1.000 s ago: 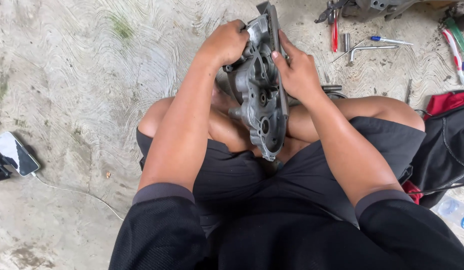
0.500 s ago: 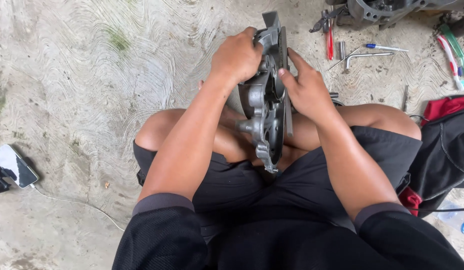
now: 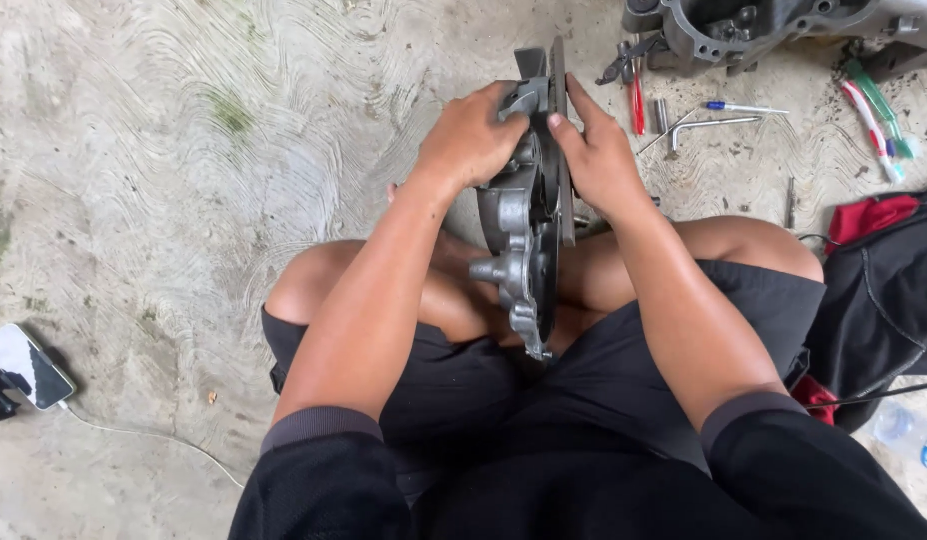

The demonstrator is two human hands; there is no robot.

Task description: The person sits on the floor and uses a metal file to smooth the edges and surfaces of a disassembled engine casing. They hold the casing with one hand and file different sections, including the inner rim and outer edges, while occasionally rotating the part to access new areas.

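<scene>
Casing (image 3: 528, 240) of grey cast metal, stood on edge over crossed legs, lower tip resting in lap. Gripped at upper end from both sides: left hand (image 3: 470, 140) with fingers curled over top edge, right hand (image 3: 598, 160) with fingers pressed flat against dark outer face. On concrete floor (image 3: 183, 150) beyond: red-handled pliers (image 3: 635, 100), L-shaped wrench (image 3: 708, 125), blue-handled screwdriver (image 3: 743, 107), engine block (image 3: 763, 30). Phone (image 3: 25, 365) at left, well apart. Dark bag (image 3: 883, 290) at right.

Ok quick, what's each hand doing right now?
Left hand: closed on the grey metal engine cover.
Right hand: gripping the same cover's far side.
</scene>
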